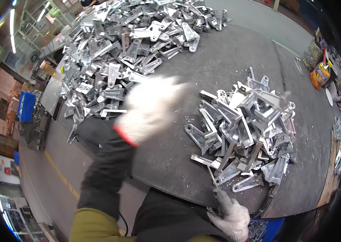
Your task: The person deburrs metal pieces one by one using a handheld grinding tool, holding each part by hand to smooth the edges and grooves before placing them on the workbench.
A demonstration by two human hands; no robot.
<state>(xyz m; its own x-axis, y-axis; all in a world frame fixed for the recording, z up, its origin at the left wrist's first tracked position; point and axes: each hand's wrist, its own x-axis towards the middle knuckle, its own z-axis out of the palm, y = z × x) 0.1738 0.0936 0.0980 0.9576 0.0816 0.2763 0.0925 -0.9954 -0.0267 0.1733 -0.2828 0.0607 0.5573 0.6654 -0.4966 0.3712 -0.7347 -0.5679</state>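
My left hand (150,107), in a white glove with a red cuff, is smeared by motion over the table (166,161), beside the large heap of silvery metal brackets (134,44). Its fingers cannot be made out, nor whether anything is in them. Low at the table's front edge, my right hand (231,218), also gloved, is closed on a thin rod-like metal tool (213,176). The tool points away from me, towards a smaller pile of like brackets (239,129) on the right. One bracket (265,107) on top of that pile looks blurred.
A blue bin (274,229) with metal parts is below the front edge. At the far right are a yellow-orange container (320,76) and a wooden board (328,177). On the left, another blue bin (26,106) stands by a crate of small parts (35,129).
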